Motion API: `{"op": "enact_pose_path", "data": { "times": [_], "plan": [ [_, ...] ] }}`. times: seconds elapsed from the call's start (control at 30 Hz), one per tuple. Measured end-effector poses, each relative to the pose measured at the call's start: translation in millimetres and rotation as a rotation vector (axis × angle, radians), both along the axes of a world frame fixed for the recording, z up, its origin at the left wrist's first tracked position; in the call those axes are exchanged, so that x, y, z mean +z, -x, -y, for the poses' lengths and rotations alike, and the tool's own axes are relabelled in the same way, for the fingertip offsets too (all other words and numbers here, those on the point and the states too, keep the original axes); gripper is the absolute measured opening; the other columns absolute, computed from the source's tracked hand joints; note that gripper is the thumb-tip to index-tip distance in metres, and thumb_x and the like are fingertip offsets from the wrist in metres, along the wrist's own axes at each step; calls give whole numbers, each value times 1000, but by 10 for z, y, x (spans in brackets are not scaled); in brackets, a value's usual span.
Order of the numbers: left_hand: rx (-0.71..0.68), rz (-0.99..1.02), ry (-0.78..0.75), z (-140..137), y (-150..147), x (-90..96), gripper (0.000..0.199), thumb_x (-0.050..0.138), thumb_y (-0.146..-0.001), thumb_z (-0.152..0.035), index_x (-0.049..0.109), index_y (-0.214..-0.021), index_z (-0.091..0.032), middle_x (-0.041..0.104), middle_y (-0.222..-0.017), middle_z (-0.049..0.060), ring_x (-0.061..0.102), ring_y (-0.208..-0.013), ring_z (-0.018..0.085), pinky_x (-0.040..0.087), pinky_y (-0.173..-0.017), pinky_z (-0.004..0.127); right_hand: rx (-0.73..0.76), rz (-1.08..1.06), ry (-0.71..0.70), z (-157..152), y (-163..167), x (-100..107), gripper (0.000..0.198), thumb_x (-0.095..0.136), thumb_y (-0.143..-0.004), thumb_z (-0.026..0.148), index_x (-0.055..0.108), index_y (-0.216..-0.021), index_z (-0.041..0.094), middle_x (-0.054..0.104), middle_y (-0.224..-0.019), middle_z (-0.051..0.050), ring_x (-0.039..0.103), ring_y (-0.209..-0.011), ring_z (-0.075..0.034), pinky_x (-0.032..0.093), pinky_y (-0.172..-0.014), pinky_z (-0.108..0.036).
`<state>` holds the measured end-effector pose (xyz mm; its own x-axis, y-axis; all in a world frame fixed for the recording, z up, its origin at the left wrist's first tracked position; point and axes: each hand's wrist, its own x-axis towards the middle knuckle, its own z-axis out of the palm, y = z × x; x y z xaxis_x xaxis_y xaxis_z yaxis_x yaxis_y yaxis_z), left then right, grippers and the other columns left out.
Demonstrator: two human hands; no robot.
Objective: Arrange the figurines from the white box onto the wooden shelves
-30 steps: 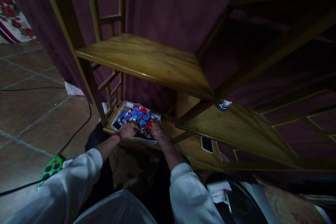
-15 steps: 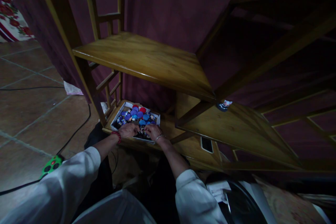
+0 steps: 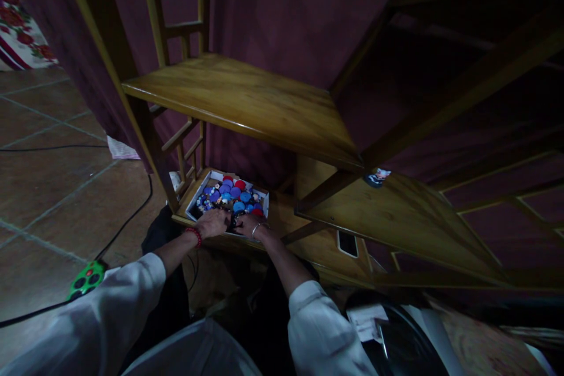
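Note:
A shallow white box (image 3: pixel 192 210) stands on the low wooden shelf. In it lie several blue, purple and red round discs (image 3: pixel 238 207) mixed with small figurines (image 3: pixel 205 202). Both hands are over its front side, close together. My left hand (image 3: pixel 214 223), a red bead bracelet at the wrist, has its fingers bent inward. My right hand (image 3: pixel 247 225), with a silver bangle, faces it, fingers pinched. A small dark piece (image 3: pixel 233 222) shows between the fingertips; it is too dim and too covered to name.
An upper wooden shelf (image 3: pixel 247 100) hangs over the box. A small figurine (image 3: pixel 378 177) stands on the shelf to the right. Below it lies a phone (image 3: pixel 348 243). On the tiled floor at left is a green power strip (image 3: pixel 87 279) with a black cable.
My right hand has moved left and slightly nearer, closing in on my left hand. More discs show at the box's right end. My left hand has shifted only slightly.

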<state>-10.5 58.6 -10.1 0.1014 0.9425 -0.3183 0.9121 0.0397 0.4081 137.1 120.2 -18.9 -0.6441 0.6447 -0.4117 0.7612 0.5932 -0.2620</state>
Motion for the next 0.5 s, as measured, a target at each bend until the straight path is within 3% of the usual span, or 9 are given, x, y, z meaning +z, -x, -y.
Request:
{"op": "enact_pose_path", "data": {
  "times": [0.2,0.5],
  "plan": [
    [-15,14,-1,20,8,21,28,42,-71,-17,66,-85,-24,68,-88,3,61,-85,16,44,-77,24,-34,-3,-4,32,29,-49,22,58,-68,35,68,-78,19,68,-85,-5,59,-75,-17,39,-59,-23],
    [2,81,-10,-3,23,41,30,42,-69,-15,67,-80,-25,68,-84,0,61,-83,15,44,-75,23,-109,-64,38,-8,-39,-124,19,56,-67,25,67,-81,20,68,-80,1,59,-72,-13,36,-55,-19]
  ]
}}
